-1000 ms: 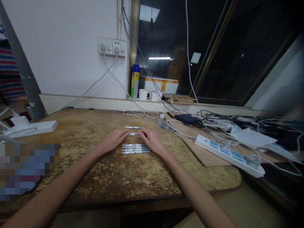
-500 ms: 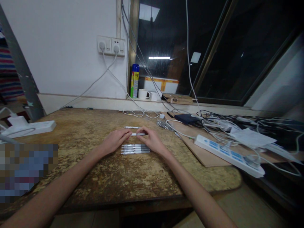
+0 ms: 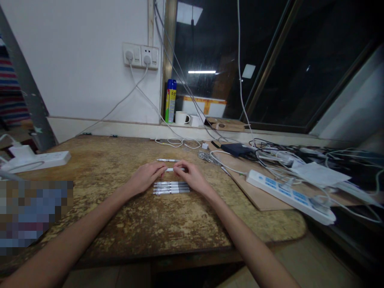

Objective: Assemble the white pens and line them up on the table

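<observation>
A white pen [image 3: 170,170] lies crosswise between my two hands, just over the worn wooden table [image 3: 144,228]. The fingers of my left hand [image 3: 149,175] are closed on its left end. My right hand [image 3: 189,174] pinches its right part, hiding that end. Closer to me, several pens [image 3: 171,188] with clear, white and grey parts lie side by side in a neat row. Beyond my hands a single pen [image 3: 166,160] rests parallel to the row, its right end partly behind my right fingers.
A white power strip [image 3: 288,196] with cables lies on a brown board [image 3: 255,198] at right. Another power strip [image 3: 57,159] sits at left, near a blurred patch. A spray can [image 3: 171,102] and a white mug [image 3: 181,117] stand on the sill.
My right fingers have shifted very slightly along the pen, showing a little more of its white middle. The row and the single pen have stayed in place.
</observation>
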Available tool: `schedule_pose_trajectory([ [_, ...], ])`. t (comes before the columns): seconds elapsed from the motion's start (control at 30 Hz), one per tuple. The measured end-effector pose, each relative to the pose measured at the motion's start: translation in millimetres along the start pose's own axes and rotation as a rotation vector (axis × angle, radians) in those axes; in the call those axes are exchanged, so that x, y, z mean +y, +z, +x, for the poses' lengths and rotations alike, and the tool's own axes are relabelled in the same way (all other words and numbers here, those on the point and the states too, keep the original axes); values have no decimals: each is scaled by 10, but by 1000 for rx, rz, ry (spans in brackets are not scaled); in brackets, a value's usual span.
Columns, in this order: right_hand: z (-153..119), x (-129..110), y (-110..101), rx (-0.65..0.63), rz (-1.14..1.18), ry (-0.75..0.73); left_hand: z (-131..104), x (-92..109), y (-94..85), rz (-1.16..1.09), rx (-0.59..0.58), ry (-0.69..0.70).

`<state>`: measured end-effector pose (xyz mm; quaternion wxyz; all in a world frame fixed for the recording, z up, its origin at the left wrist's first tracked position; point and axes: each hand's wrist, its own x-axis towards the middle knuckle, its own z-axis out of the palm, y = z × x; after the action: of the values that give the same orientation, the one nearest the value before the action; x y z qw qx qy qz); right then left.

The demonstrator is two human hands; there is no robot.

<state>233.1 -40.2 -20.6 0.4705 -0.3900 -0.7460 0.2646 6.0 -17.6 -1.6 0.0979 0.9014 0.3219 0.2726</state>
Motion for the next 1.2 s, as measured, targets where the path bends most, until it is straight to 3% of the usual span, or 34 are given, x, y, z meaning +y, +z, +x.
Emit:
schedule_pose_trajectory([
  [0.17, 2, -20, 7, 27, 11, -54, -3, -13, -2, -11, -6, -34],
  [0.4, 10, -9, -9, 18, 4, 23, 9, -19, -4, -15, -21, -49],
  [0.77, 38, 80, -54, 139, 49, -37, 24, -89, -24, -94, -29, -91],
  [1.03, 70, 140, -79, 176, 157, 52, 68, -130, 2, -188, 37, 76],
  [1.2, 75, 112, -131, 251, 212, 147, 58, -175, -18, -115, 79, 67],
])
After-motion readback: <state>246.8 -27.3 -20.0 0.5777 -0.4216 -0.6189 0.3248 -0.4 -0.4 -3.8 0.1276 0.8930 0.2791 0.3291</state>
